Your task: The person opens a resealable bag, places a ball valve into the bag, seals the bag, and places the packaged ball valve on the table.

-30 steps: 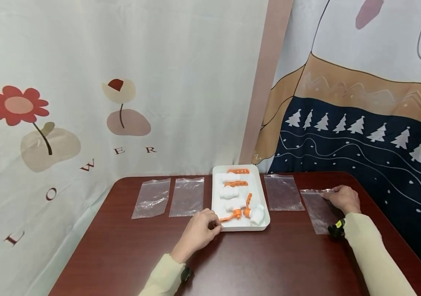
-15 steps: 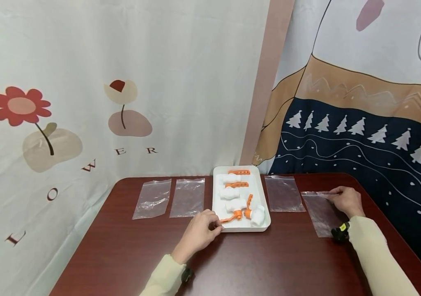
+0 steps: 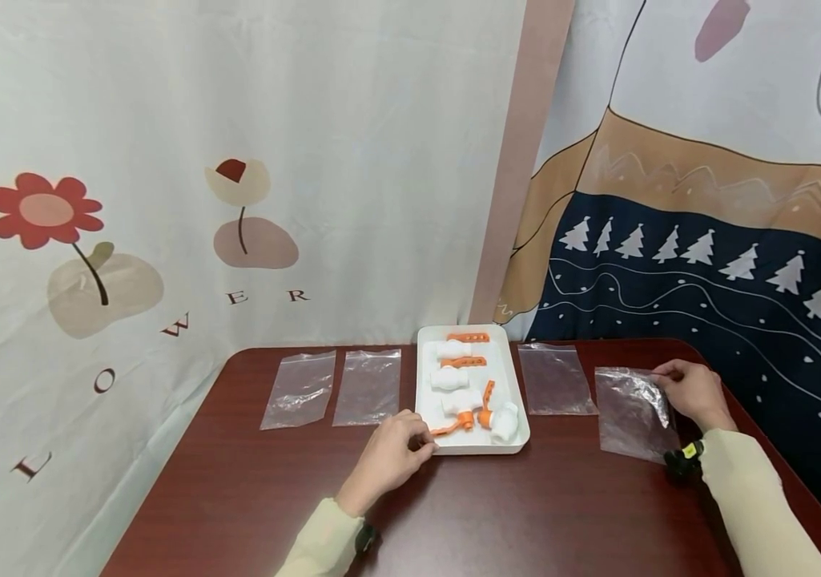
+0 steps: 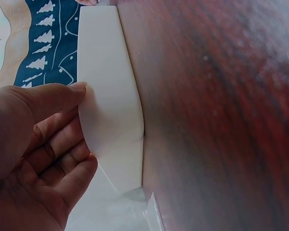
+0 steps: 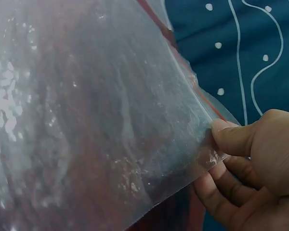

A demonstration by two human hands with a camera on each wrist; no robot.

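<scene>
At the near left corner of the white tray [image 3: 478, 449], my left hand [image 3: 386, 451] holds the rim with curled fingers. The left wrist view shows its thumb [image 4: 62, 98] on the edge of the tray wall [image 4: 108, 91]. Inside the tray lie white plastic pipe fittings [image 3: 449, 378] and orange levers [image 3: 464, 362]; one orange lever reaches close to my left fingers. Over at the right, my right hand [image 3: 694, 394] pinches the top right corner of a clear zip bag [image 3: 629, 413]. Thumb and fingers grip the bag's corner beside its zip strip in the right wrist view.
Two more clear zip bags, one far left [image 3: 298, 390] and one beside it [image 3: 367, 389], lie left of the tray. Another clear bag [image 3: 557, 379] lies just right of it. The dark red table [image 3: 525, 513] meets printed curtains [image 3: 352, 176] at the back.
My right hand has shifted right with the corner of the zip bag, and the bag has turned and wrinkled with more glare on it. The left hand stays at the tray corner.
</scene>
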